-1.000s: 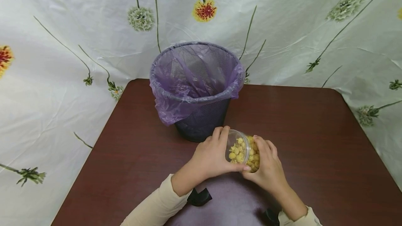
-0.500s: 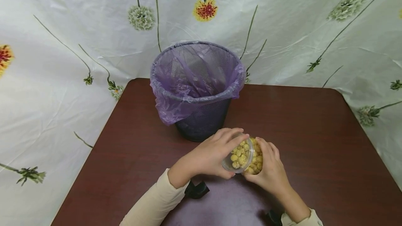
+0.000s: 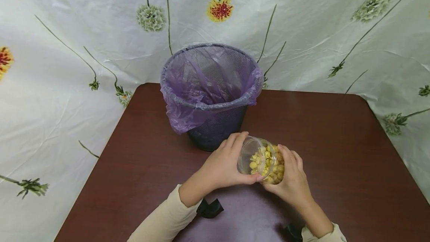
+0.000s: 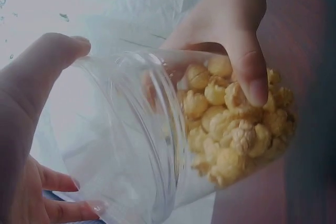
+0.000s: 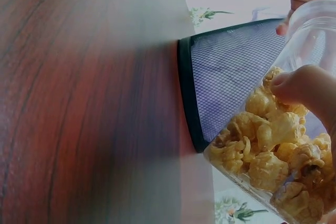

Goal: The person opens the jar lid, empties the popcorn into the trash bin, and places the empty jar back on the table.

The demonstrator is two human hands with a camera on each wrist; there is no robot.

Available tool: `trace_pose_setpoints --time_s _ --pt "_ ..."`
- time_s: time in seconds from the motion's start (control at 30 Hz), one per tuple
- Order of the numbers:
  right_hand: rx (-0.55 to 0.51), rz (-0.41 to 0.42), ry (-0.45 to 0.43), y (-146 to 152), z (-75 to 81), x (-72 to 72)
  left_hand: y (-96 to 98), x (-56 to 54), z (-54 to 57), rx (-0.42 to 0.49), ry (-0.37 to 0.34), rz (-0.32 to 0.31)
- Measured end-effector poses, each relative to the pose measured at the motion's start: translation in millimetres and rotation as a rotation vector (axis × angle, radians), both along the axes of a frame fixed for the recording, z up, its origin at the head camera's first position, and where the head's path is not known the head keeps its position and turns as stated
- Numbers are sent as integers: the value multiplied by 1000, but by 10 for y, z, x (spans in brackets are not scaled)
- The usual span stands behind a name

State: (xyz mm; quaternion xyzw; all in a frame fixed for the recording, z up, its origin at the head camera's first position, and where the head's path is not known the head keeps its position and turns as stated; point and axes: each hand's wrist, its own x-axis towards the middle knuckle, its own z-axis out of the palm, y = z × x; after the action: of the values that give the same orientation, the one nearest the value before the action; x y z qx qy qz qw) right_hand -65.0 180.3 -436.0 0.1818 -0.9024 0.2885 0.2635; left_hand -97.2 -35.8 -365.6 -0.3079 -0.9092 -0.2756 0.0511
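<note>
A clear jar of yellow popcorn (image 3: 268, 163) is held tilted over the table in front of the bin. My left hand (image 3: 221, 163) grips the jar's clear lid end (image 4: 105, 129), thumb on one side and fingers on the other. Around the popcorn-filled body, my right hand (image 3: 290, 174) wraps its thumb and fingers. In the left wrist view the popcorn (image 4: 231, 124) lies toward the base, and the part near the lid is see-through. The right wrist view shows the right thumb (image 5: 304, 87) pressed along the jar's wall.
Behind the hands stands a dark mesh bin (image 3: 215, 126) lined with a purple bag (image 3: 183, 117). The reddish-brown table (image 3: 322, 130) reaches back to a white flowered cloth (image 3: 309, 21). Black wrist straps (image 3: 211, 208) show under the forearms.
My left hand shifted its grip around the lid end, its thumb moving off and back onto the near side. The jar and right hand moved slightly right.
</note>
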Motion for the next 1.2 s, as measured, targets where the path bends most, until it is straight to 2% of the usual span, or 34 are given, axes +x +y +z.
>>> trace_pose_setpoints --time_s 0.13,0.33,0.43,0.57,0.7,0.83,0.97,1.2 --pt "-9 -27 -6 38 17 7 -63 9 -9 -25 -1 27" --pt "-17 -68 -32 89 36 12 -170 25 -96 -133 -36 47" --pt "-23 -81 -50 111 34 14 -224 35 -186 -173 -68 51" --pt "-26 -95 -68 141 17 23 -284 63 -343 -194 -109 41" --pt "-51 -105 -96 168 1 42 -327 98 -490 -213 -131 58" --pt "-83 -99 -109 185 2 46 -336 129 -648 -269 -128 67" --pt "-88 -97 -102 177 12 48 -317 168 -805 -340 -124 50" --pt "-108 -105 -116 167 19 63 -294 202 -940 -428 -76 24"
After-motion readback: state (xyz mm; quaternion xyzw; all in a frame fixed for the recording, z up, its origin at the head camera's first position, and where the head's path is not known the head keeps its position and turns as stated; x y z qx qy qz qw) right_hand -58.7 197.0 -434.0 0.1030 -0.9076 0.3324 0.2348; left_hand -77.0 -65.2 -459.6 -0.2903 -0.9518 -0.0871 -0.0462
